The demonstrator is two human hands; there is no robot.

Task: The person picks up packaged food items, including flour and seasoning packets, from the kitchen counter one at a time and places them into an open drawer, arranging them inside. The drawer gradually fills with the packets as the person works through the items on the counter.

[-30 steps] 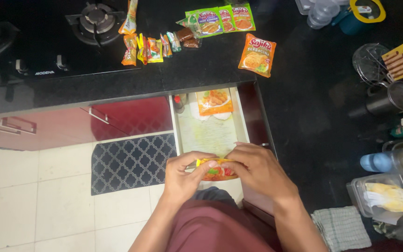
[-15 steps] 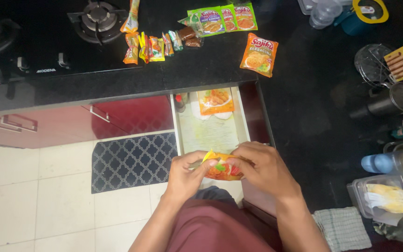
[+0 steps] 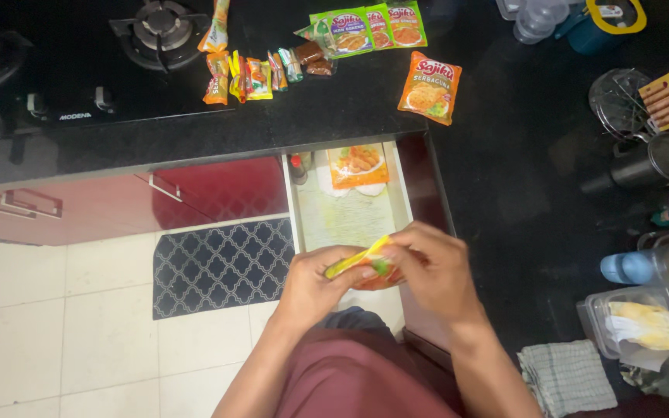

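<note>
Two hands meet over the open drawer (image 3: pixel 346 213), and between them sits a small orange and yellow sachet (image 3: pixel 365 267). Compared with a second ago the sachet has been lifted a little and turned, so its yellow edge now points up and to the left instead of lying flat across the fingers. That suggests the packet is being handled and sorted, not simply carried, and it has not been put down in the drawer or on the table (image 3: pixel 505 186).

The left hand (image 3: pixel 315 282) comes in from below with the wrist bent, thumb on top of the sachet's left end and fingers curled beneath it. The right hand (image 3: pixel 435 271) arches over the other end, knuckles up, fingertips pinching the packet's upper edge. Both grips are narrow and closed on the same sachet, which hangs above the front part of the drawer.

Inside the drawer, at its far end, lies another orange packet (image 3: pixel 358 165) on the pale liner. On the black table beyond are a row of small sachets (image 3: pixel 253 75) and a larger orange pouch (image 3: pixel 430 87)
</note>
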